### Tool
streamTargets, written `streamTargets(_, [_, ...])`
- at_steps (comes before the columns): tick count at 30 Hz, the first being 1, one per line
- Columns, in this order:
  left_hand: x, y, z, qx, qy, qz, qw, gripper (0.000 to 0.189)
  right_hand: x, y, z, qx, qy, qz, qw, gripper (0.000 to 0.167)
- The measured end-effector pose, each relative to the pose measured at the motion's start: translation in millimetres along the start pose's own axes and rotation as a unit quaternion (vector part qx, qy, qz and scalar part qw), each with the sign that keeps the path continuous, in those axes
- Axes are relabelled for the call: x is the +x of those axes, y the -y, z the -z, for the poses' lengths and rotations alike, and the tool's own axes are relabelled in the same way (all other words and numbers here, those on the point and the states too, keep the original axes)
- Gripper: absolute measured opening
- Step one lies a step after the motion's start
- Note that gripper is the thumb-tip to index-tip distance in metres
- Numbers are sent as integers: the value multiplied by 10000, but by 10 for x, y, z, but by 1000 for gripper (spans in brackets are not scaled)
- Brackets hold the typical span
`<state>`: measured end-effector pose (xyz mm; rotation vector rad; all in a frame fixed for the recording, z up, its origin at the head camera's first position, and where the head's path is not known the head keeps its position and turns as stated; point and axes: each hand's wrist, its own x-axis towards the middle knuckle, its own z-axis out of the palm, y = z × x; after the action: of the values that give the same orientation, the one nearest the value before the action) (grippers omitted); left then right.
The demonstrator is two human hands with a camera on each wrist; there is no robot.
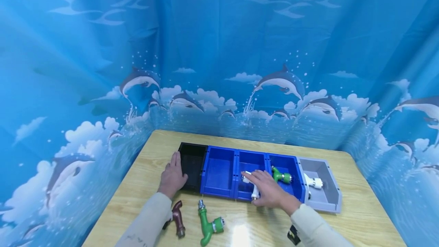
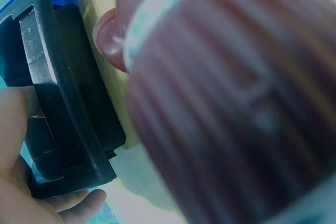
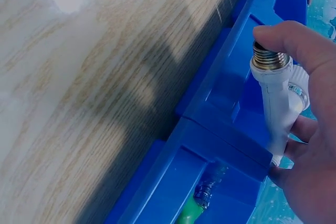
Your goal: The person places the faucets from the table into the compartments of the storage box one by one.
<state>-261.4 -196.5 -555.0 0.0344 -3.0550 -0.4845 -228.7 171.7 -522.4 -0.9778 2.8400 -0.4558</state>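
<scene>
My right hand (image 1: 269, 190) holds a white plastic tap (image 3: 275, 95) over the middle blue bin (image 1: 252, 158). In the right wrist view the thumb lies at its brass-coloured threaded end, and fingertips sit at the other end. On the left, my left hand (image 1: 172, 175) grips the side wall of the black bin (image 1: 193, 146); in the left wrist view the thumb reaches inside the wall and the fingers stay outside. A dark red tap (image 1: 178, 219) lies on the table by the left sleeve, its ribbed handle large in the left wrist view. Right of it is a green tap (image 1: 207, 226).
The bins stand in a joined row on the wooden table (image 1: 137, 190). A green tap (image 1: 282, 176) lies in the right blue bin, and a white tap (image 1: 314, 182) in the grey bin (image 1: 329, 207). A dolphin-print curtain (image 1: 219, 48) hangs behind the table.
</scene>
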Motion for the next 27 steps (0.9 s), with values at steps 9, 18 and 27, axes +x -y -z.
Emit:
streamTargets(9, [-9, 8, -2, 4, 115, 63, 9999, 96, 61, -32, -11, 16, -77, 232, 9997, 100])
streamTargets(18, [8, -9, -7, 53, 81, 58, 9999, 97, 147, -71, -18, 109, 38, 172, 9998, 100])
streamTargets(27, [8, 0, -12, 46, -1, 36, 10000, 97, 213, -125, -25, 227, 60, 100, 9997, 99])
